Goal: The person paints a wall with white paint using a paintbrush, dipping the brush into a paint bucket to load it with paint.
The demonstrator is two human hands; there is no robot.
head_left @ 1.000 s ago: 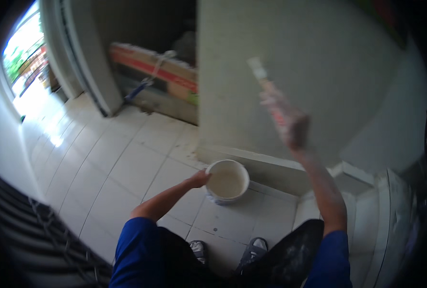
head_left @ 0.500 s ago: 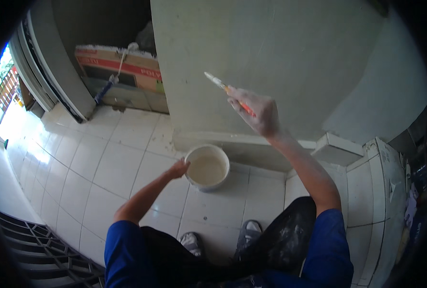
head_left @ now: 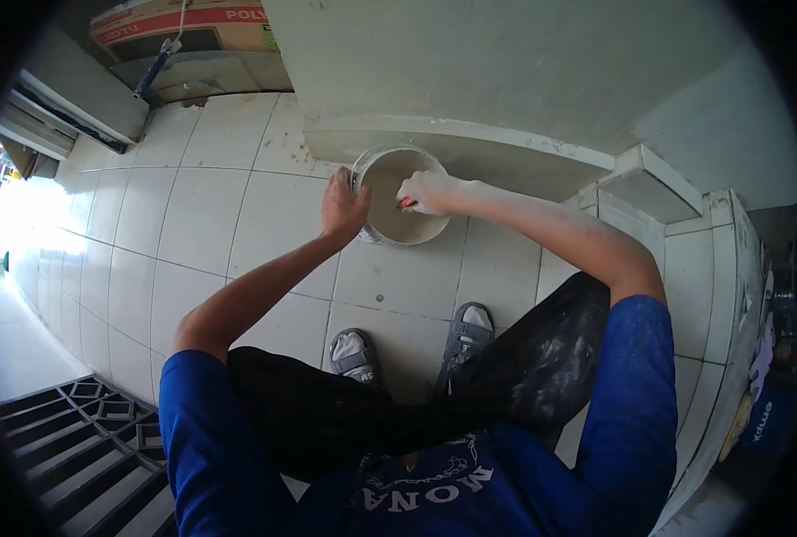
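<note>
A round white bucket stands on the tiled floor ahead of my feet, with a pale, cream-coloured liquid inside. My left hand is closed on its left rim, thumb at the inner side. Over the bucket's opening, my right hand, dusted white, grips a paintbrush. Only the red-orange handle end shows; the bristles are hidden below my hand, so I cannot tell whether they touch the liquid.
Behind the bucket runs a low ledge under a grey-green wall. A paint roller leans by a cardboard box at far left. A dark metal grille lies near left; a tiled step is on the right.
My right hand has come down from in front of the wall into the bucket's opening with the paintbrush. My left hand still holds the rim. The view has tilted downward.
</note>
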